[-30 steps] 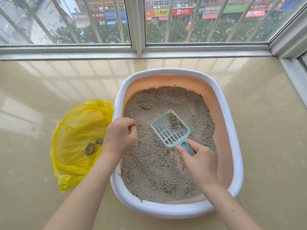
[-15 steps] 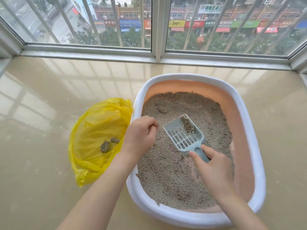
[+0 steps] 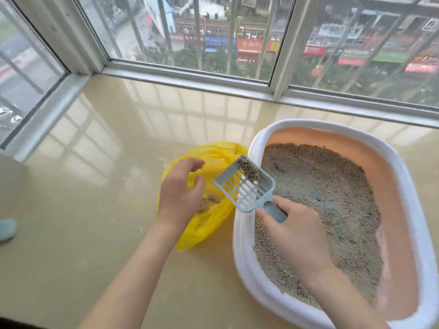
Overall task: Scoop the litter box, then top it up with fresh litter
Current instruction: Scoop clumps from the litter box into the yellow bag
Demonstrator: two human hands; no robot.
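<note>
A white-rimmed litter box [image 3: 244, 224] with a peach inside holds grey litter [image 3: 332, 198] at the right. My right hand [image 3: 292, 236] grips the handle of a pale blue slotted scoop [image 3: 247, 188], which carries a clump [image 3: 248, 170] near its front edge. The scoop hangs over the box's left rim and the mouth of a yellow plastic bag [image 3: 211, 224] lying on the floor to the left. My left hand [image 3: 180, 193] hovers over the bag with fingers apart, holding nothing. Clumps [image 3: 209, 200] lie inside the bag, partly hidden by that hand.
The glossy beige floor [image 3: 95, 210] spreads to the left and front. Window frames [image 3: 185, 79] and glass run along the back and left. A pale blue object [image 3: 7, 230] lies at the far left edge.
My right hand has lifted the scoop with its clump out of the litter and carried it left, over the bag. My left hand left the box rim and opened over the bag. The view swung left.
</note>
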